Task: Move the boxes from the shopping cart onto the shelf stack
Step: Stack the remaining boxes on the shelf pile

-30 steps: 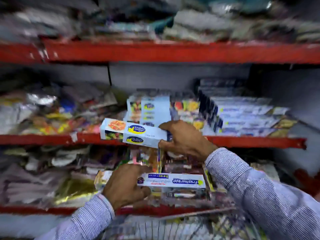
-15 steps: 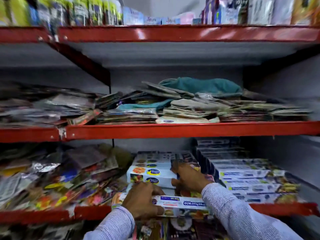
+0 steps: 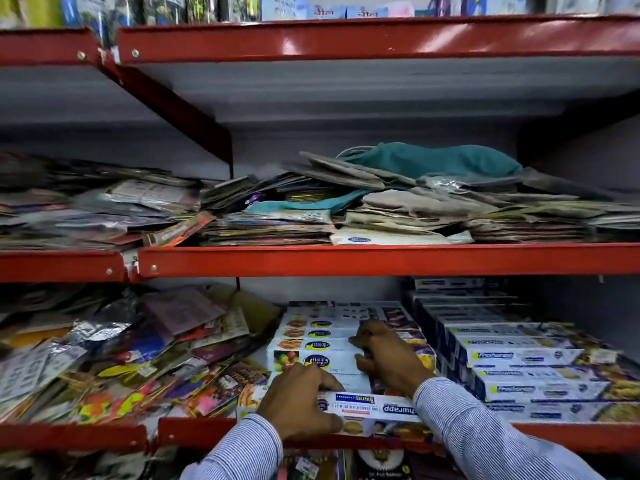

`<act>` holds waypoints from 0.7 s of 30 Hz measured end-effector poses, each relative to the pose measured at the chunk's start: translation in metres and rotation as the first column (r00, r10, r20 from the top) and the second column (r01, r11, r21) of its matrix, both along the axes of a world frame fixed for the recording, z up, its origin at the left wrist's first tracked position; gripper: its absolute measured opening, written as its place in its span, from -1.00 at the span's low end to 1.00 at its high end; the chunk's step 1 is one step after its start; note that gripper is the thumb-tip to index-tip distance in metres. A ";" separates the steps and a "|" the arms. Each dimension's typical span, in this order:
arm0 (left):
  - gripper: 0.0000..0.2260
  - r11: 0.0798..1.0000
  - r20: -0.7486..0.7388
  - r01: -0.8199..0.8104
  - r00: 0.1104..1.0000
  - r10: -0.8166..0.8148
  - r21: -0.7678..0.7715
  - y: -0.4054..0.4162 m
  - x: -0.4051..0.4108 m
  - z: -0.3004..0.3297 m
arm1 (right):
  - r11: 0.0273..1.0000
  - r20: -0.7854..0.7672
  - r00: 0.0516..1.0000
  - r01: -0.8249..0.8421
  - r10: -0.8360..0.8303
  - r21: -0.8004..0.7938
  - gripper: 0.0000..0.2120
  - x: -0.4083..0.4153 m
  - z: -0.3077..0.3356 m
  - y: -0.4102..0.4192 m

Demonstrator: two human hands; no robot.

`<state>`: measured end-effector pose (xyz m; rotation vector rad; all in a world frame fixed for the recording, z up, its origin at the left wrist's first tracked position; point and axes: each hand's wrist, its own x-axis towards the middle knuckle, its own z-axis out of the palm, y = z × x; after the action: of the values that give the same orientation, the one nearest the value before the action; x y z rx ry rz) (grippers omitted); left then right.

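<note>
On my feed both arms reach forward in striped sleeves to the lower red shelf (image 3: 346, 433). My left hand (image 3: 301, 405) lies palm down, fingers curled over a long foil box (image 3: 377, 412) lying at the shelf's front edge, gripping it. My right hand (image 3: 388, 358), further in, is clasped around the right end of the Healthy Wrapp box (image 3: 313, 356) topping the middle stack (image 3: 311, 327). A taller Freshwrapp stack (image 3: 519, 372) stands just to the right.
</note>
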<state>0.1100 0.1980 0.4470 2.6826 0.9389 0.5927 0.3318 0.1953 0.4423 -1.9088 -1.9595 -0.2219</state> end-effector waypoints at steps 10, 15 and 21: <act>-0.57 1.000 0.071 -0.007 0.997 0.008 -0.026 0.025 0.015 0.004 | 0.995 -0.217 0.976 -0.018 -0.005 -0.103 -0.71 0.019 0.020 0.011; -0.61 0.997 0.149 -0.013 0.989 0.024 -0.072 0.044 0.029 0.004 | 0.993 -0.209 0.978 -0.050 0.026 -0.111 -0.73 0.024 0.031 -0.004; -0.53 1.000 0.220 -0.011 0.975 0.008 0.010 0.058 0.046 -0.009 | 0.999 -0.112 0.993 -0.034 0.032 -0.016 -0.66 0.027 0.016 -0.024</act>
<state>0.1557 0.2559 0.4385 2.5560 0.8894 0.8792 0.3588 0.1717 0.4583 -1.8569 -1.9230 -0.0864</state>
